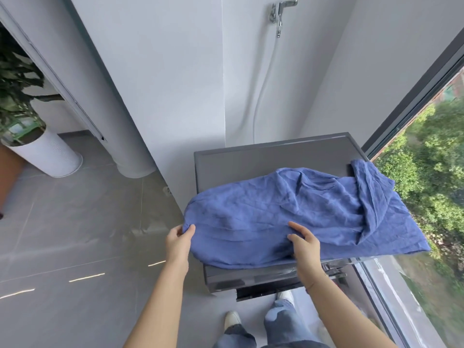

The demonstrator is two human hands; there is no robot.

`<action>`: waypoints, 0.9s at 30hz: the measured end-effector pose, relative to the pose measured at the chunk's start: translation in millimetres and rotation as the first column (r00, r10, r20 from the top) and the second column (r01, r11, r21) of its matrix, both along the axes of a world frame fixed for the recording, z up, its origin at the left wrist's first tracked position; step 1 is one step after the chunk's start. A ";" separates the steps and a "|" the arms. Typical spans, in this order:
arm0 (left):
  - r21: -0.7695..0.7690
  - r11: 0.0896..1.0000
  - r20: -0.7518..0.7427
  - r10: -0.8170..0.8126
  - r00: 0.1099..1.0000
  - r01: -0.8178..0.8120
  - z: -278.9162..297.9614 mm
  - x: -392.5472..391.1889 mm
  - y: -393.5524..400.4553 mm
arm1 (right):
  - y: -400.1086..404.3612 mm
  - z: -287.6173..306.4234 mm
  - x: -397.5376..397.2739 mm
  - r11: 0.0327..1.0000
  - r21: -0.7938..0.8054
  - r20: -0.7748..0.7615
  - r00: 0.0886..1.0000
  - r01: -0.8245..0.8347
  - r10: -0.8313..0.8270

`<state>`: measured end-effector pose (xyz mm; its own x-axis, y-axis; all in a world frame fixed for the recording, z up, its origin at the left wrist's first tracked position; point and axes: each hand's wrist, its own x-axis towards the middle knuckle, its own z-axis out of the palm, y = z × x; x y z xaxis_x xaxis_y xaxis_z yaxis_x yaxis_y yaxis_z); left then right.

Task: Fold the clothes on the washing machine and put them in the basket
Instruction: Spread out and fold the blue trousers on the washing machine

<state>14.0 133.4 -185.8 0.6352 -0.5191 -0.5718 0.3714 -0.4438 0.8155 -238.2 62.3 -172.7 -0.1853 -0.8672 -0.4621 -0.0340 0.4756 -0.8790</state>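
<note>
One view only, from the head camera, looking down at a dark grey washing machine [271,156] set in a corner beside a tall window [424,151]. No brand, label or writing can be read anywhere; the machine's front edge is glossy and shows only reflections.

Both arms reach forward, bare to above the elbow, with the hands at the near edge of the machine's top. The left hand [177,241] is at the left end of a crumpled blue garment [296,212], thumb on top of the cloth and fingers curled beneath, pinching its rounded corner where it overhangs the machine's left side. The right hand [305,243] is further right along the near edge, palm turned inward, fingers bent and gripping a fold of the same cloth; a thin bracelet shows at that wrist.

The garment lies spread across the front half of the machine's top, wrinkled, with its right end bunched up and hanging over the edge nearest the window. The back half of the top is bare.

Below, two legs in blue jeans and pale shoes stand on grey floor tiles. A tap [280,12] with a white hose [263,81] is on the wall behind the machine, and a plant in a white pot [47,153] stands at far left. No basket is in view.
</note>
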 end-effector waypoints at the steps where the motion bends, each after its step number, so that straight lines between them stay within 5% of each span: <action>1: -0.086 0.993 -0.008 0.079 0.997 -0.079 4.5 2.5 1.7 | 0.2 2.6 -0.7 0.998 -0.050 0.000 0.999 0.038 -0.038; 4: -0.082 0.985 0.096 0.159 0.983 -0.151 6.1 10.3 10.1 | 1.7 0.7 -5.4 0.985 -0.112 -0.009 0.991 0.131 -0.132; 7: 0.198 0.980 0.069 -0.018 0.997 0.004 -10.0 6.2 15.0 | 10.9 -10.2 -10.4 0.994 -0.009 -0.037 0.993 0.110 -0.111; 9: 0.285 0.955 -0.047 -0.064 0.997 0.075 -15.1 -3.4 15.1 | 16.1 -14.0 -13.4 0.996 0.017 -0.049 0.995 0.083 -0.082; 12: 0.171 0.985 -0.363 0.037 0.931 0.027 -20.3 -15.1 15.9 | 16.0 -11.2 -17.3 0.998 0.024 -0.030 0.998 0.057 -0.056; 13: 0.142 0.990 -0.353 0.049 0.934 0.002 -26.3 -16.9 16.8 | 14.5 -10.4 -19.7 0.997 0.042 -0.009 0.998 0.061 -0.061; 17: 0.050 0.983 -0.067 0.181 0.981 -0.178 -31.8 -12.5 16.0 | 10.3 -11.2 -35.7 0.984 0.068 0.040 0.985 0.167 -0.170; 22: -0.034 0.933 0.156 0.358 0.921 -0.357 -11.4 -8.7 18.0 | 11.1 -15.5 -56.8 0.956 0.071 0.039 0.957 0.283 -0.287; 25: 0.094 0.967 0.395 0.180 0.901 -0.235 -11.2 -12.9 24.9 | 11.3 -13.1 -58.3 0.954 0.048 0.010 0.955 0.297 -0.297; 27: 0.186 0.972 0.629 -0.006 0.777 -0.142 -4.4 -18.8 23.2 | 13.1 -11.6 -59.9 0.948 0.011 -0.036 0.948 0.318 -0.317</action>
<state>-4.8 156.6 -190.2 0.9180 -0.3751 -0.1286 -0.1477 -0.6245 0.7669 -298.2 75.4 -184.3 -0.4650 -0.7533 -0.4651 0.0925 0.4812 -0.8717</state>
